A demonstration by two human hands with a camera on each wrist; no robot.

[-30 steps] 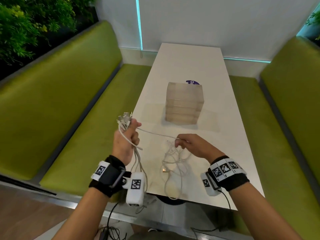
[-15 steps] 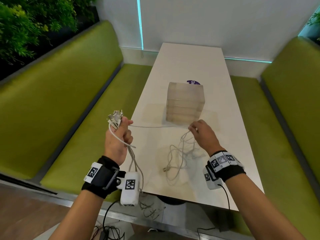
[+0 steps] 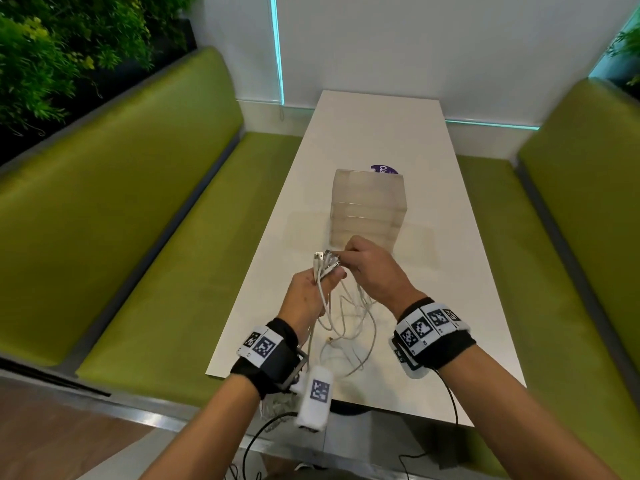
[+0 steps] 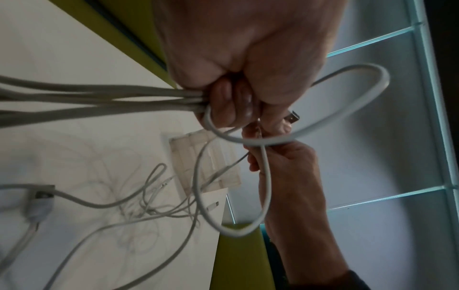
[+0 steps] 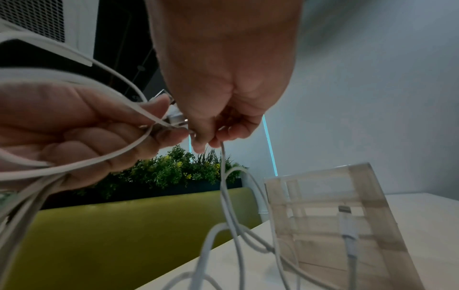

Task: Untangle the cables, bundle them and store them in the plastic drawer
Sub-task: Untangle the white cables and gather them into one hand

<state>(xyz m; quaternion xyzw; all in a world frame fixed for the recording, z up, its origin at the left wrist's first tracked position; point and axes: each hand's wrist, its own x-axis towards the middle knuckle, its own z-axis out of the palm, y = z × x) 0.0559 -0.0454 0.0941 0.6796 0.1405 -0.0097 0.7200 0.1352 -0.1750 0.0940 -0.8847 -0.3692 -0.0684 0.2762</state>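
Note:
Several white cables (image 3: pixel 349 313) hang in loops from my hands down onto the white table (image 3: pixel 381 133). My left hand (image 3: pixel 311 289) grips a bunch of them in its fist, plug ends (image 3: pixel 325 259) sticking out above the thumb; the left wrist view shows the strands (image 4: pixel 99 98) running into the curled fingers. My right hand (image 3: pixel 367 268) meets it from the right and pinches one thin cable (image 5: pixel 223 176) at the plug ends (image 5: pixel 176 119). Just beyond the hands stands the translucent plastic drawer unit (image 3: pixel 369 209), its drawers closed.
Green benches (image 3: pixel 156 237) run along both sides of the table, with plants (image 3: pixel 52 57) behind the left one. A purple sticker (image 3: pixel 383 169) shows behind the drawer unit. Black wrist-camera leads (image 3: pixel 446 403) hang below the table's near edge.
My left hand has moved right over the table with its bunch. My right hand has come back from the drawer unit to meet it at the plug ends.

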